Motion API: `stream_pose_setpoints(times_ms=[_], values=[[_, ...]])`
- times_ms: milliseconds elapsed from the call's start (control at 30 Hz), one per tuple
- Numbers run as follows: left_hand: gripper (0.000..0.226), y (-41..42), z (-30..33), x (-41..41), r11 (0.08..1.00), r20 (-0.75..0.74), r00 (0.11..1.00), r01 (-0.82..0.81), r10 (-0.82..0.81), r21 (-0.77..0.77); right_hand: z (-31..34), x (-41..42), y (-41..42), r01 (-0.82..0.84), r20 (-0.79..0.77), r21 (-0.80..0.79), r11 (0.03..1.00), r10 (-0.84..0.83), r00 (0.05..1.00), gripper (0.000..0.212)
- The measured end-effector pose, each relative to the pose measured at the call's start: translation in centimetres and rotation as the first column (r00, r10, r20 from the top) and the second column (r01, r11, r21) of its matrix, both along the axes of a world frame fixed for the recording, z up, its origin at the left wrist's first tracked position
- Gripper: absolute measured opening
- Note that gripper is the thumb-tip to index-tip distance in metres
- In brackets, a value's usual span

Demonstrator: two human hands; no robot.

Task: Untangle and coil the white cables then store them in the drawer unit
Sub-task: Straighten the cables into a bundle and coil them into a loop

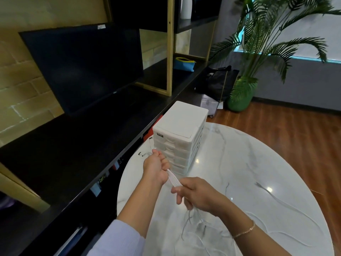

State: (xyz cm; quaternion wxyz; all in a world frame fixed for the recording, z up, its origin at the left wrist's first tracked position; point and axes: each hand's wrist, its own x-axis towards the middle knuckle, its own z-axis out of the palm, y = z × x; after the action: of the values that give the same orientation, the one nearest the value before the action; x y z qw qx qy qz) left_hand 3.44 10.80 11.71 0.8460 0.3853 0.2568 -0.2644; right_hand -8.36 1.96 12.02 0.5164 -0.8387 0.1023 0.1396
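A bundle of white cables [173, 177] is stretched taut between my two hands above the white marble table [239, 154]. My left hand [156, 167] grips one end in a fist, and plug ends stick out past it toward the table's left edge. My right hand [195, 193] holds the other end, with loose strands hanging below it. More white cables [287, 209] trail across the table on the right. The white drawer unit [180, 133] stands just beyond my left hand, all its drawers closed.
A long black shelf [73, 145] runs along the left with a dark monitor [83, 67] on it. A blue pouch [184, 64] lies further back. A black bag [217, 82] and a potted palm [241, 95] stand on the wooden floor behind the table.
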Motion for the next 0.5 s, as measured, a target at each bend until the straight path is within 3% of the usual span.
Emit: stream_pose_setpoints(times_ms=[167,400,500], values=[[0.039,-0.3,0.6,-0.2,1.0,-0.074,0.997,0.015,-0.016,-0.02,-1.6,0.1,-1.0,0.122,0.026,-0.328,0.937,-0.121,0.992,0.046],[0.037,-0.2,0.5,1.2,0.997,0.022,0.998,-0.067,0.066,0.048,-0.5,-1.3,1.1,-0.046,0.131,-0.254,0.966,0.081,0.988,0.021],[0.037,-0.5,0.9,1.4,0.994,0.036,0.997,-0.073,0.071,0.079,-0.5,-1.1,-0.1,0.01,0.103,-0.221,0.975,0.013,0.995,0.031]])
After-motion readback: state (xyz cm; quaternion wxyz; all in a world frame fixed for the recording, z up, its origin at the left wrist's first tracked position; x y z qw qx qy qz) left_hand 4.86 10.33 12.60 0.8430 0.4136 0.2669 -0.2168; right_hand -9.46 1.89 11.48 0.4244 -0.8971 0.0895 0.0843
